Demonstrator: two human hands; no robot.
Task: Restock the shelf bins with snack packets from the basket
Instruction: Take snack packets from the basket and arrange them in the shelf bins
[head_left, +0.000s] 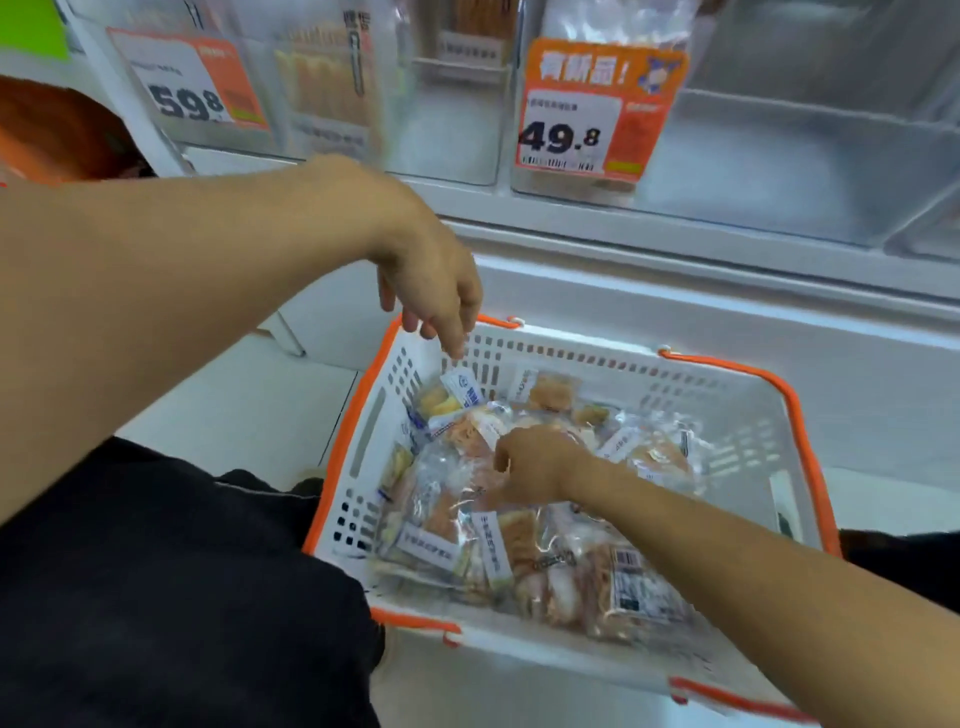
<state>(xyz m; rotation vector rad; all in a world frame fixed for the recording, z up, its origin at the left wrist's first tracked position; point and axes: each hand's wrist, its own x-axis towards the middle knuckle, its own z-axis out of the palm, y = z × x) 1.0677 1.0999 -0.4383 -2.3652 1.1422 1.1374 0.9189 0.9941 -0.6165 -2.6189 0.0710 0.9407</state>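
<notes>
White shelf front behind basket (727, 395), packets (519, 540) lying flat, mixed directions.

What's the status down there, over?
Left hand open, hanging above basket. Right hand down among snack packets, grip hidden. Shelf bins unobstructed.

Head-worn view, steeply down, close over basket (727, 395) below shelf bins (779, 156)
</notes>
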